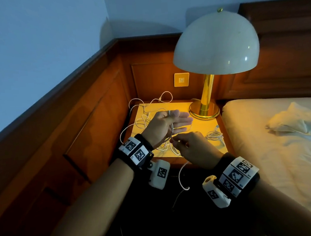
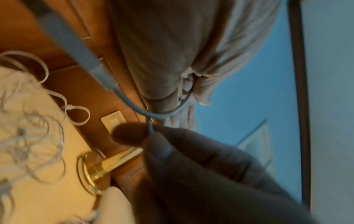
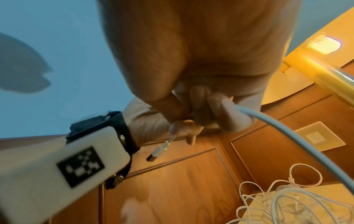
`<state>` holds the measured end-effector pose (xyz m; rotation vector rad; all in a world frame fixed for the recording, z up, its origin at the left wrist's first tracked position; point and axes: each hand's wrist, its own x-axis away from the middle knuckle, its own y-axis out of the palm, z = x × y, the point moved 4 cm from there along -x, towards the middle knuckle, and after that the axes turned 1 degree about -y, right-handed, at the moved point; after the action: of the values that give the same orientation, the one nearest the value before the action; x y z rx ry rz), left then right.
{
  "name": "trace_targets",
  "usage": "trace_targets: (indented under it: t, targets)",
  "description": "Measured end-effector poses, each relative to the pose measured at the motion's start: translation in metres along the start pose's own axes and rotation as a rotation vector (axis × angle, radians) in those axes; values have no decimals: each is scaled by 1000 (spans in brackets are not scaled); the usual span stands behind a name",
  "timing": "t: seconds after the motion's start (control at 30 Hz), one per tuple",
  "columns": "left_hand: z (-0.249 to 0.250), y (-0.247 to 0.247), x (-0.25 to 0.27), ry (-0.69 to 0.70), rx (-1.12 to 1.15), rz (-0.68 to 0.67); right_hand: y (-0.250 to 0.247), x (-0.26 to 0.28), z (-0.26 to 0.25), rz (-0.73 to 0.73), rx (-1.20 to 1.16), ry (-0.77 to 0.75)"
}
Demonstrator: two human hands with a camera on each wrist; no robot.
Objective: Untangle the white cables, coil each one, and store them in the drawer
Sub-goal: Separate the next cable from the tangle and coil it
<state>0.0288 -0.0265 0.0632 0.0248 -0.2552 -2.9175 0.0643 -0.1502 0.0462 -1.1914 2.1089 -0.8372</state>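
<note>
A tangle of white cables (image 1: 143,120) lies on the lamp-lit nightstand top (image 1: 201,126), and one strand hangs off the front edge (image 1: 181,176). My left hand (image 1: 175,116) is raised over it with its fingers straight. Its thumb pinches one white cable (image 1: 172,129) against them, which the left wrist view shows as a pinch (image 2: 150,133). That cable runs down across the palm to my right hand (image 1: 174,140), which pinches it just below. In the right wrist view the cable (image 3: 272,121) leaves the curled right fingers (image 3: 201,106), and a USB plug (image 3: 154,154) pokes out beside them. No drawer is visible.
A coiled white cable (image 1: 215,136) lies at the nightstand's right edge. A brass lamp (image 1: 207,95) with a white dome shade stands at the back right. Wooden wall panels with a socket plate (image 1: 181,79) surround the nightstand, and a bed (image 1: 273,155) lies to the right.
</note>
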Motion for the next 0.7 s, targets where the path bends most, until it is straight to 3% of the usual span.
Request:
trace_targets:
  t: [0.13, 0.33, 0.43, 0.57, 0.7]
  targets:
    - [8, 3, 0, 32, 232, 6, -8, -4, -10, 10, -19, -25]
    - [5, -4, 2, -77, -298, 35, -29, -3, -8, 88, 92, -59]
    - [-5, -7, 7, -154, -352, -21, -46, -3, -9, 228, 50, -145]
    - [-9, -1, 14, -184, -212, -112, -54, -5, -19, 340, -138, -285]
    - [-2, 17, 25, -243, 100, -312, -58, -12, -10, 395, -304, -269]
